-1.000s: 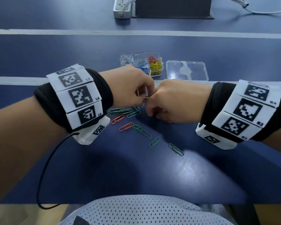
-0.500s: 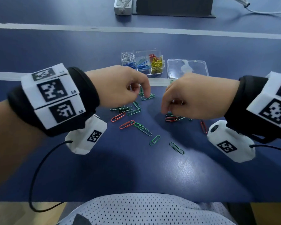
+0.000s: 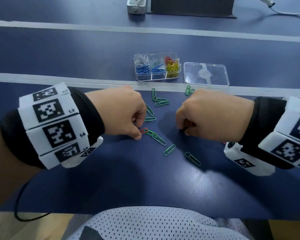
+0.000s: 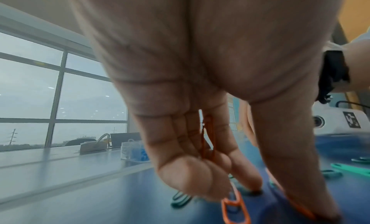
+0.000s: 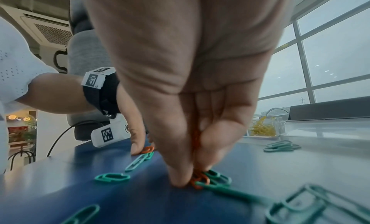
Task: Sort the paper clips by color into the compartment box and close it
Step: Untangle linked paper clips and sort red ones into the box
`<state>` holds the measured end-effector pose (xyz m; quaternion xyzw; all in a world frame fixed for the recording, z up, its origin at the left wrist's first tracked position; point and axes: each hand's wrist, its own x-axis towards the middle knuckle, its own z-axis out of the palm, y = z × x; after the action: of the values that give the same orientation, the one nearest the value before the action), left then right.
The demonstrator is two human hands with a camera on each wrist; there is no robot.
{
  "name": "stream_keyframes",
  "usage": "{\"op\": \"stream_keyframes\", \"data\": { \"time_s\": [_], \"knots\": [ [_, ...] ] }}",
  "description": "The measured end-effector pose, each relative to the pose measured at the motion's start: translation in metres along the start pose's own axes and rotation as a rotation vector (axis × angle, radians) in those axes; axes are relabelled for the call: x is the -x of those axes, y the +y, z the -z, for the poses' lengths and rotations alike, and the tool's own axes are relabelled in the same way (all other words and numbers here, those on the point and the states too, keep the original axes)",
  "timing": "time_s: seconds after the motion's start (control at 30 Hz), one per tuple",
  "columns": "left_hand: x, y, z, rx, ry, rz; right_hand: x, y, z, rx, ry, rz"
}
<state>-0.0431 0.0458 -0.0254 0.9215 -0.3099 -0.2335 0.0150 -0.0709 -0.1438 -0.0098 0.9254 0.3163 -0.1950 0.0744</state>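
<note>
A dark blue table [image 3: 111, 179] crossed by pale tape stripes [image 3: 59, 78] is carrying loose green paper clips [image 3: 169, 149] and a red one [image 3: 143, 130], a clear compartment box [image 3: 156, 67], its separate lid [image 3: 206, 74] just beside, and a power strip [image 3: 137, 5] at the far edge.

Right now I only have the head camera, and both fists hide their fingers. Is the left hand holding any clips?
Observer: Yes. The left wrist view shows orange clips tucked inside the left hand's curled fingers.
Operator: And the right hand?
Observer: The right hand grips its own orange bunch between thumb and fingers.
Operator: Is it touching anything below?
Observer: Its fingertips press a loose orange clip on the table, with a green clip lying against it.
</note>
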Motion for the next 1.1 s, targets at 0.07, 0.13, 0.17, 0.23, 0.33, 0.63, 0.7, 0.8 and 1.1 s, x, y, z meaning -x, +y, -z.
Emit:
{"op": "stream_keyframes", "data": {
  "time_s": [0.07, 0.13, 0.17, 0.23, 0.33, 0.63, 0.7, 0.8, 1.1],
  "knots": [
    [0.001, 0.002, 0.001, -0.004, -0.015, -0.017, -0.001, 0.0, 0.001, -0.023, 0.02, 0.003],
    [0.002, 0.004, 0.003, 0.003, -0.013, -0.037, -0.003, 0.003, 0.002, -0.096, 0.039, -0.011],
    [0.002, 0.003, 0.003, 0.018, -0.005, -0.044, -0.005, 0.005, 0.003, -0.153, 0.053, -0.019],
    [0.004, 0.002, 0.003, 0.074, 0.017, -0.042, -0.008, 0.011, 0.004, -0.269, 0.1, -0.035],
    [0.005, 0.0, 0.005, 0.196, 0.076, -0.018, -0.012, 0.021, 0.005, -0.489, 0.14, -0.102],
    [-0.008, 0.0, 0.009, 0.4, 0.139, -0.003, -0.021, 0.035, 0.008, -1.147, 0.073, -0.219],
    [-0.013, 0.002, 0.011, 0.462, 0.125, 0.006, -0.021, 0.036, 0.01, -1.23, 0.094, -0.215],
    [-0.019, 0.004, 0.011, 0.647, 0.065, 0.027, -0.02, 0.038, 0.013, -1.324, 0.12, -0.208],
    [-0.031, 0.004, 0.009, 0.802, 0.034, -0.077, -0.017, 0.043, 0.011, -1.508, 0.153, -0.086]
  ]
}}
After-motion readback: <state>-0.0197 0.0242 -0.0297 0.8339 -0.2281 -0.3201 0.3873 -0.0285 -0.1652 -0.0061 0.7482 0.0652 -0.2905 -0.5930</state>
